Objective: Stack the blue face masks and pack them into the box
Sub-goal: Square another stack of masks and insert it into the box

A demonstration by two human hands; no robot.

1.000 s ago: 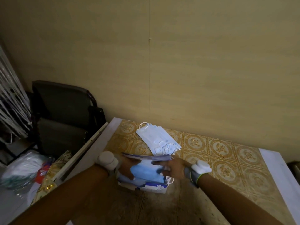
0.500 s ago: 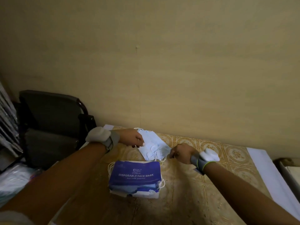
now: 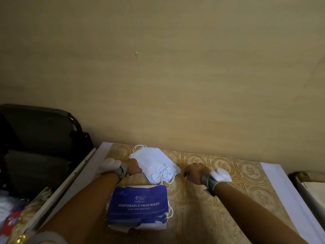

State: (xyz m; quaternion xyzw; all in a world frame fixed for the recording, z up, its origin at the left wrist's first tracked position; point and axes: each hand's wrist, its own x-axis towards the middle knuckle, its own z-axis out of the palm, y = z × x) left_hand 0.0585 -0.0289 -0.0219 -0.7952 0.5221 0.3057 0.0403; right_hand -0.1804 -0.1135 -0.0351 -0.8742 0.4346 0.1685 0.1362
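A loose stack of pale blue face masks [image 3: 154, 162] lies at an angle near the table's back edge, its white ear loops spilling toward me. My left hand [image 3: 133, 166] has curled fingers against the stack's left edge. My right hand [image 3: 193, 173] is a closed fist just right of the stack's right corner, with a small gap between them. Nearer to me sits the blue "Disposable Face Mask" box [image 3: 139, 205], its printed flap folded down. Blue masks and ear loops poke out of its right side.
The table [image 3: 228, 175] has a yellow tile-pattern cover and white borders, and it stands against a beige wall. A dark chair [image 3: 44, 136] is to the left, with bags below it [image 3: 10, 213]. A pale tray-like object [image 3: 309, 189] sits past the right edge.
My hands left the box, whose flap now lies folded down over the masks, and went back to the loose stack. Since half a second ago my right hand has drawn slightly off the stack's corner.
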